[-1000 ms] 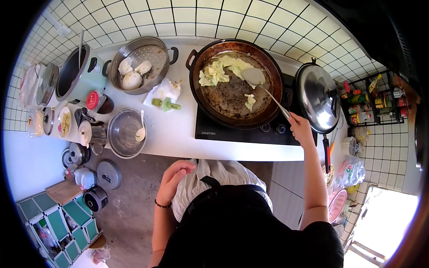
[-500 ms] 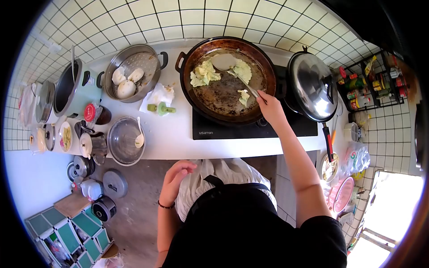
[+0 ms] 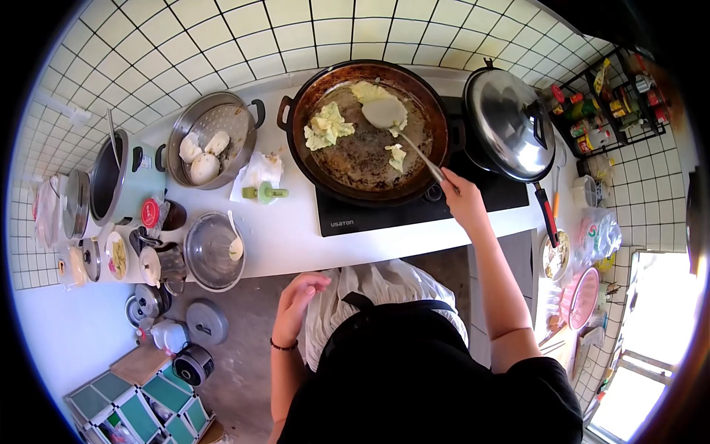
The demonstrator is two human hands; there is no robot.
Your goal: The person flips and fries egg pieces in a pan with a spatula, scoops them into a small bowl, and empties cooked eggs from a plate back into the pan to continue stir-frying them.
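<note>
My right hand [image 3: 462,201] is closed around the handle of a metal spatula [image 3: 384,113] with a broad rounded head. That head lies in a large dark pan [image 3: 356,177], over the upper piece of pale yellow-green food that looks like fried egg [image 3: 370,92]. A second egg-like piece [image 3: 326,127] sits to the left in the pan, and a small scrap [image 3: 396,157] lies below the spatula head. Near my waist, in front of the apron, my left hand [image 3: 299,297] holds nothing, its fingers loosely bent and apart.
Under the pan is a black induction cooker [image 3: 355,223]. A lidded pot [image 3: 510,122] stands close on the right, its handle jutting forward. Leftward are a steamer pot [image 3: 240,140] with white buns, a green squeezer-like item [image 3: 265,192], a steel bowl [image 3: 213,255] and a rice cooker [image 3: 140,177].
The spatula head has moved right across the pan, onto the right-hand egg-like piece. My left hand has stayed near my waist. The whole view has turned slightly.
</note>
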